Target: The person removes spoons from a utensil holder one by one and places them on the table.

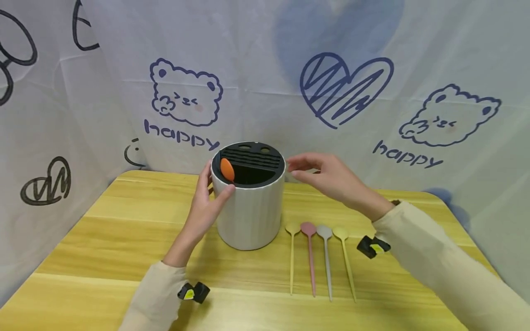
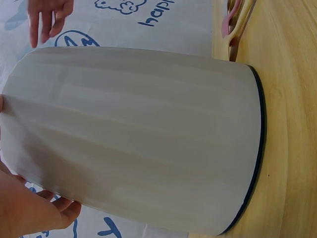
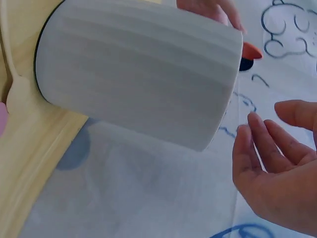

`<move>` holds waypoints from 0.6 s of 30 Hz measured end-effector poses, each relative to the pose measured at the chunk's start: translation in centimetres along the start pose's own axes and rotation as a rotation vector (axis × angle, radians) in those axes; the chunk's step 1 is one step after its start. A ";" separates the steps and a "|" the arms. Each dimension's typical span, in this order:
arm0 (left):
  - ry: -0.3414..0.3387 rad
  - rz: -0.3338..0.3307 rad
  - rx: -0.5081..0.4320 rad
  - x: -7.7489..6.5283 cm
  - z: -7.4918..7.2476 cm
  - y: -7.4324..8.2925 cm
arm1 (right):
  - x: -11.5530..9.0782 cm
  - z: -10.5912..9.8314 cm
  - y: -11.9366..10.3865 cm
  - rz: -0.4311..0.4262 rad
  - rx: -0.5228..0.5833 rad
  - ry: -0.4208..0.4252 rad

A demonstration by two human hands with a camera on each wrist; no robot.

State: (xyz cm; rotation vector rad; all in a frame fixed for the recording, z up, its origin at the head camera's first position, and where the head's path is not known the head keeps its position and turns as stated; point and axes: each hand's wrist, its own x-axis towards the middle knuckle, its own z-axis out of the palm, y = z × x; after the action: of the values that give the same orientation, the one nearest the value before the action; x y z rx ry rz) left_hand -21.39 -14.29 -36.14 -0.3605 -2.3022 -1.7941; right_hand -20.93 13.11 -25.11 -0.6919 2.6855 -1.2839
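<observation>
A white ribbed utensil holder (image 1: 250, 216) with a black slotted top (image 1: 252, 161) stands upright on the table. From its front-left opening pokes the orange bowl of a spoon (image 1: 227, 169). My left hand (image 1: 207, 197) grips the holder's left side near the rim, thumb in front and fingers wrapped round behind. Beside the rim on the right, my right hand (image 1: 320, 172) hovers with loosely bent fingers and nothing in them. In the right wrist view a gap shows between the right hand (image 3: 277, 168) and the holder (image 3: 138, 69).
Several spoons lie in a row right of the holder, among them a pink spoon (image 1: 309, 248), a grey spoon (image 1: 326, 250) and a pale yellow spoon (image 1: 344, 253). Behind the wooden table (image 1: 103, 243) hangs a white printed cloth (image 1: 256, 59).
</observation>
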 end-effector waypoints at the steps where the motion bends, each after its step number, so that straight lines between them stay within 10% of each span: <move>1: -0.002 0.000 -0.001 0.0 0.0 0.0 | 0.1 0.0 -0.3 -0.003 -0.015 -0.008; 10: 0.002 0.007 0.011 0.1 0.0 0.1 | 1.6 0.3 -1.9 -0.046 -0.026 -0.047; 18: -0.006 0.003 -0.005 -0.2 0.0 -0.1 | 3.3 2.8 -3.3 0.068 0.228 -0.026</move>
State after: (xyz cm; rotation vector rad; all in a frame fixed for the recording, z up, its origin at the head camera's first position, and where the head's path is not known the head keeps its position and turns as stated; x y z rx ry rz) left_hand -21.27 -14.35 -36.32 -0.3707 -2.3004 -1.8004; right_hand -21.99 7.87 -24.02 -0.5791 2.4655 -1.5199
